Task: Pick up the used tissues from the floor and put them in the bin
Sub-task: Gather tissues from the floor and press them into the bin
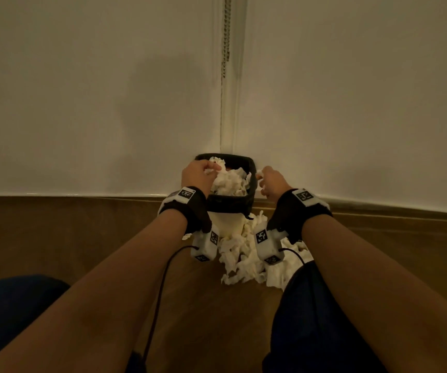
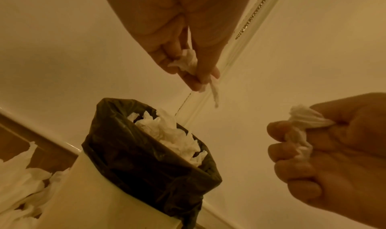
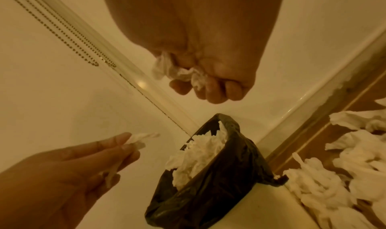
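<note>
At the centre of the head view, a tissue [image 2: 188, 62] is pinched between thumb and fingers of the left hand [image 1: 199, 176], held over the bin [image 1: 252, 173]. A second tissue [image 3: 181, 72] is gripped in the curled right hand [image 1: 272, 184], just right of the rim. More tissues [image 1: 243, 259] are heaped on the floor [image 1: 82, 238] below.

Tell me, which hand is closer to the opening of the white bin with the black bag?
Left. The left hand hovers over the white bin's bag-lined opening, pinching a crumpled white tissue. The right hand grips another tissue just outside the rim.
</note>
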`<state>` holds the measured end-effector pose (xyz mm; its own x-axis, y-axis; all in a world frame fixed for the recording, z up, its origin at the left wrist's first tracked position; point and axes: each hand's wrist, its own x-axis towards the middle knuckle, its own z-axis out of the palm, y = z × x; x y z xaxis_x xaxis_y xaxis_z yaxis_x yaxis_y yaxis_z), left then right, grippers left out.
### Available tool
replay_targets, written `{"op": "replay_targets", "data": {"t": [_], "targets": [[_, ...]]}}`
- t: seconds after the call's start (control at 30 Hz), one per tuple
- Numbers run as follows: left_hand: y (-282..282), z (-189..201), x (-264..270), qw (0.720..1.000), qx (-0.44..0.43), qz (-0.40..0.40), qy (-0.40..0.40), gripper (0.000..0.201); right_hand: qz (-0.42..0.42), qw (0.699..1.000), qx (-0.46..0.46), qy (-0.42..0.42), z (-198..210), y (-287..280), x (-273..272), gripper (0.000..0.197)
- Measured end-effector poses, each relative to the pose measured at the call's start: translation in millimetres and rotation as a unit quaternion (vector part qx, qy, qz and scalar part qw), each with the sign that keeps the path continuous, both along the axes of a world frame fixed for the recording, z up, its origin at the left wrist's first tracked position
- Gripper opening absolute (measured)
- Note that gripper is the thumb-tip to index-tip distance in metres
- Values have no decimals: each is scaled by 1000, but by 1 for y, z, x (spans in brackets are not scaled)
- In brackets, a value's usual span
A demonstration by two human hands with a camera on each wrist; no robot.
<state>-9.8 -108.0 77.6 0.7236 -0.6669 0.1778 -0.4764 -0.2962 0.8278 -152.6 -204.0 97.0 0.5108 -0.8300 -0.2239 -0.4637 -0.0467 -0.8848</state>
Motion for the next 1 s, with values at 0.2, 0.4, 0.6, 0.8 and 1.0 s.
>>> {"op": "replay_targets", "data": {"t": [0.2,0.4,0.6,0.8,1.0], "targets": [[-13,-24,3,994,86,-10,-71,26,-6,991,-116,68,-24,-14,13,38],[-11,-44,15,974,163,-79,-139,31,-32,986,-166,11,-40,-24,34,30],[-12,-57,28,958,198,-111,-174,29,35,965,-238,107,-46,-32,47,11],[-17,-68,26,935,256,-137,-204,36,160,923,-249,246,-49,-23,64,30],[-23,-73,25,895,307,-171,-275,40,212,915,-227,256,-62,-5,73,34]]}}
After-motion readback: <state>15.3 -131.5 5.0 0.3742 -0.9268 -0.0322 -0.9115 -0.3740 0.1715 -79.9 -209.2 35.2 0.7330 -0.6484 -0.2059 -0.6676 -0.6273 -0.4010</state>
